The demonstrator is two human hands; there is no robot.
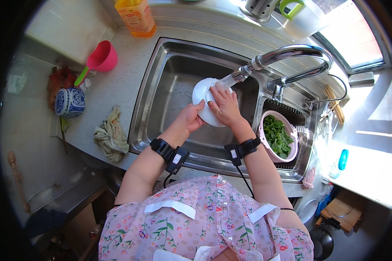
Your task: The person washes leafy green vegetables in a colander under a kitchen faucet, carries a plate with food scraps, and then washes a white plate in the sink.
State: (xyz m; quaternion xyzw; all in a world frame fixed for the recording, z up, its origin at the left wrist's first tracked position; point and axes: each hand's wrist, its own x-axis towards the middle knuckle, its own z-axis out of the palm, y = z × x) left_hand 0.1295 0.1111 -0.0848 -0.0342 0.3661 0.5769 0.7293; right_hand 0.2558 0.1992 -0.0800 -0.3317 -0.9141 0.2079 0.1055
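Observation:
Over the large basin of a stainless steel sink [179, 70], my left hand [190, 116] grips the lower left rim of a white plate [201, 89], thumb on top. My right hand [223, 106] lies flat on the plate's face, its fingers spread toward the far rim. Water runs from the chrome faucet [245, 72] onto the plate and my right fingertips. The plate is tilted and held above the basin floor. My right palm and fingers hide part of its face.
A pink basket [264, 143] of leafy greens [276, 135] sits in the small right basin. Left of the sink lie a crumpled cloth [112, 137], a blue-and-white jar [70, 102] and a pink ladle [104, 58]. An orange detergent bottle [137, 19] stands behind. Chopsticks [334, 104] rest at right.

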